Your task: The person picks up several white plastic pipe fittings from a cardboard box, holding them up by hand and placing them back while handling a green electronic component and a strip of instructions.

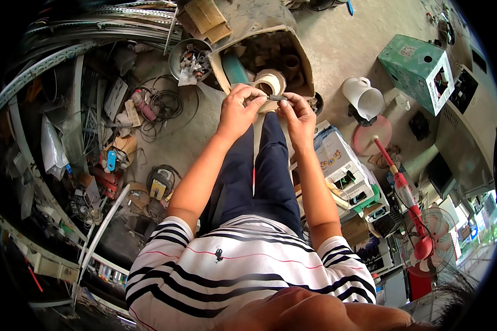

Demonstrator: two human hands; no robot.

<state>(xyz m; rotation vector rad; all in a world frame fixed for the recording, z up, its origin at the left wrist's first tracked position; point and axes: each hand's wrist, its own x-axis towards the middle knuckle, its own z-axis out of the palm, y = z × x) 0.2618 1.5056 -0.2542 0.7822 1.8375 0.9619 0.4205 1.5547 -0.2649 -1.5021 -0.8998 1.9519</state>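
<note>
Between my hands is a small dark grey cylindrical piece, with a thin pale tip on its left side. The fingertips of my left hand pinch the thin end. My right hand grips the dark body between thumb and fingers. Both hands are raised above my knees, close together. Beyond them, an opened cardboard box holds a pale hollow roll, a teal object and dark clutter. What the small piece is exactly cannot be made out.
A metal bowl of small parts stands left of the box. Coiled cables lie on the floor. At right are a white pitcher, a green carton, stacked boxes and a red pedestal fan. Metal shelving lines the left.
</note>
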